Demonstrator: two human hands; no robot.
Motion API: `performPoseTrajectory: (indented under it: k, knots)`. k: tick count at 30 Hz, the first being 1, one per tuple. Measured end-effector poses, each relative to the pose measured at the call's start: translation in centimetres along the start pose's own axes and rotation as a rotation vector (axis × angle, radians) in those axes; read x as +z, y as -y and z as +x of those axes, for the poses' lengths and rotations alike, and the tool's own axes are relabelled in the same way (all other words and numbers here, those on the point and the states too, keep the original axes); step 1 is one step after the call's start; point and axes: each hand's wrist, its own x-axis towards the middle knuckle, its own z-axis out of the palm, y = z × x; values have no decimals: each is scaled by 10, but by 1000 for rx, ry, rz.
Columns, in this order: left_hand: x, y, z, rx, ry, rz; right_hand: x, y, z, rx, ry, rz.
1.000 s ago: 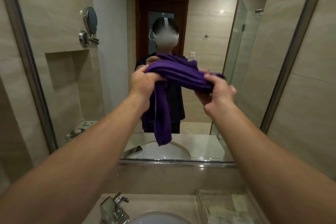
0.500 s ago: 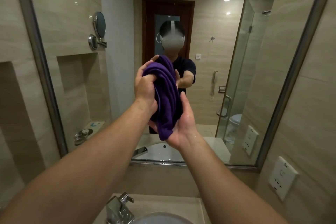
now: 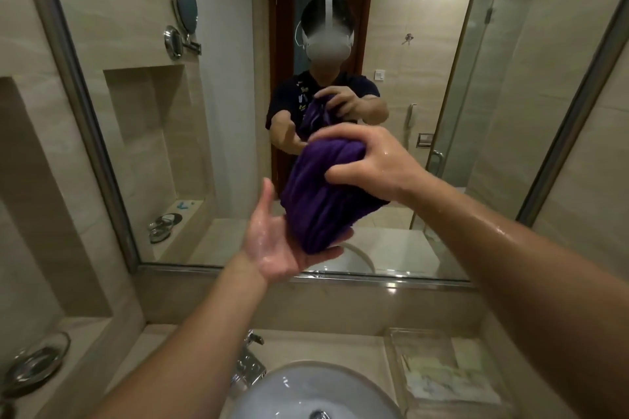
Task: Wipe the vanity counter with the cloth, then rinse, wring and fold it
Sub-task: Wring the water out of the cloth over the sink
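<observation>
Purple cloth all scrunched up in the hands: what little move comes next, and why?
Probably the left hand closes round the lower end of the purple cloth and twists against the right hand. It lies open underneath, the right hand grips the bunched top, and the sink is below.

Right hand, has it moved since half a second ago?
Yes: the right hand rose from under the purple cloth to grip its top, farther above the mirror's lower frame.

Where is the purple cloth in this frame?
Head view, centre: the purple cloth is held bunched before the mirror, above the basin, right hand gripping its top, left hand under it.
</observation>
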Motion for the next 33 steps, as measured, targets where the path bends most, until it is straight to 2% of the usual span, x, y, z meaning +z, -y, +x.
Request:
performPoseTrajectory:
  k: [1,4,6,8,9,10,11,12,13,14,16,18,20,22,23,28,31,33]
  knots:
    - [5,11,9,-27,-133,-34,1,7,0,-15,82,-142]
    - [21,38,28,-31,-351,-148,12,21,1,-18,261,-463]
    - [27,49,38,101,-519,-135,17,15,0,27,203,-564]
    - [26,53,45,323,-681,-135,19,-8,-4,155,31,-500]
    - [23,54,47,468,-769,-51,22,-25,-9,268,-51,-413]
    - [20,53,46,625,-898,143,29,-40,-16,392,-114,-304]
    - [19,52,44,804,-1014,457,40,-56,-26,521,-153,-165]
    - [15,52,41,974,-1042,824,53,-65,-38,643,-170,14]
    - [6,55,38,1115,-946,1152,67,-75,-50,754,-160,221]
    - [3,59,32,1193,-783,1413,79,-81,-63,845,-131,424]
    - [-8,69,23,1267,-410,1791,102,-93,-87,988,-6,692]
    - [-17,76,17,1268,-119,2028,119,-102,-104,1108,138,745]
    - [-24,80,13,1256,-6,2139,131,-106,-111,1177,214,747]
    - [-33,82,12,1182,-34,2144,136,-104,-113,1197,181,825]
    - [-36,82,12,1143,-106,2115,137,-102,-113,1188,154,873]
    - [-45,81,13,997,-627,1878,133,-94,-116,1127,-31,1110]
    - [-46,78,8,810,-926,1518,129,-102,-125,983,-320,1493]
    - [-47,76,8,680,-1083,1210,133,-106,-133,790,-457,1505]
